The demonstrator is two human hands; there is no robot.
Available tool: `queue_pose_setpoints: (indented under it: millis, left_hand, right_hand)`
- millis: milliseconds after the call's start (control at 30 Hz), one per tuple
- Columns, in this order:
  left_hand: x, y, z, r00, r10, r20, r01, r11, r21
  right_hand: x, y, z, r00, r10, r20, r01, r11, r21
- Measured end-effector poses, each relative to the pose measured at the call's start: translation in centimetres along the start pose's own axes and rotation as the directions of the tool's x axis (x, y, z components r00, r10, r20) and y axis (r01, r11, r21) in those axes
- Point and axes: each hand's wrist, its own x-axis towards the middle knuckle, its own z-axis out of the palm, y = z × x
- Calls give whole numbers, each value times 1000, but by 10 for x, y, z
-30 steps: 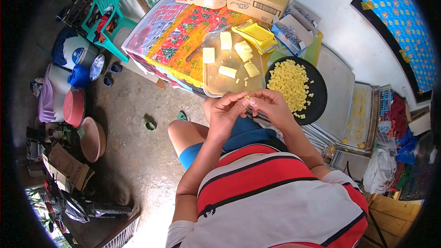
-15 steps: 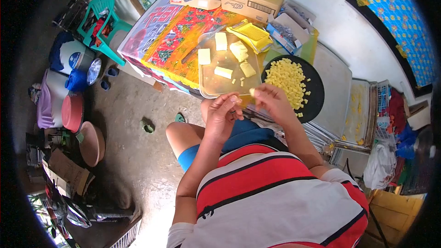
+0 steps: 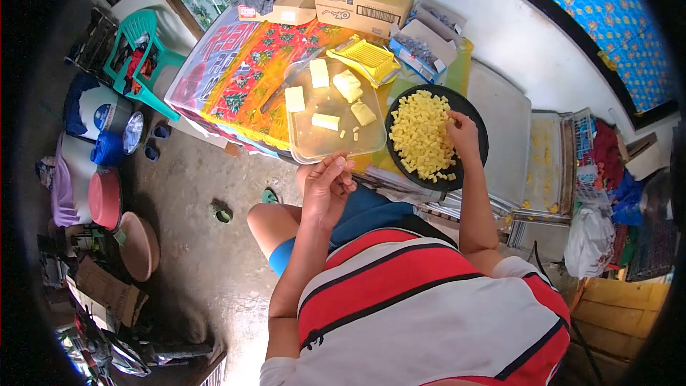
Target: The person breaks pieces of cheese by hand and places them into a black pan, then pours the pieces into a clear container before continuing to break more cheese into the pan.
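Left hand (image 3: 327, 189): fingers curled, near plastic tray (image 3: 306, 141) | Right hand (image 3: 464, 137): fingers bunched at yellow cubes (image 3: 421, 132) | Grip: cannot tell whether either pinches a piece | Cubes: heaped in black pan (image 3: 474, 113) | Yellow blocks (image 3: 347, 86): on tray, desk (image 3: 246, 78)

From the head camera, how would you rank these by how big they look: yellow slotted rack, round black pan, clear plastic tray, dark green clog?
Largest to smallest:
Round black pan and clear plastic tray, too alike to rank
Yellow slotted rack
Dark green clog
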Motion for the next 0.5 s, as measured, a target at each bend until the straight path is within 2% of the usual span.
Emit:
queue_pose_setpoints:
  millis: [67, 100, 167, 267, 400, 500]
  left_hand:
    - [1, 0, -1, 1000, -2, -4, 2, 1000, 10]
    - [1, 0, -2, 1000, -2, -5, 2, 1000, 13]
    - [1, 0, -1, 1000, -4, -8, 4, 1000, 22]
    - [0, 2, 4, 1000, -7, -18, 8, 999, 43]
    - [-1, 4, 6, 1000, -6, -18, 7, 998, 56]
    - [-3, 4, 7, 999, 17, -28, -16, 1000, 9]
  right_hand:
    - [-1, -5, 5, 999, 51, 9, -51, 915, 400]
    - [-4, -14, 4, 993, 84, 85, -117, 820, 561]
    - [-14, -45, -2, 964, 101, 246, -260, 541, 799]
    - [-33, -84, -2, 920, 24, 392, -369, 395, 841]
    - [-54, -119, 2, 879, -67, 473, -422, 357, 834]
    - [-62, -128, 8, 831, -217, 511, -433, 325, 841]
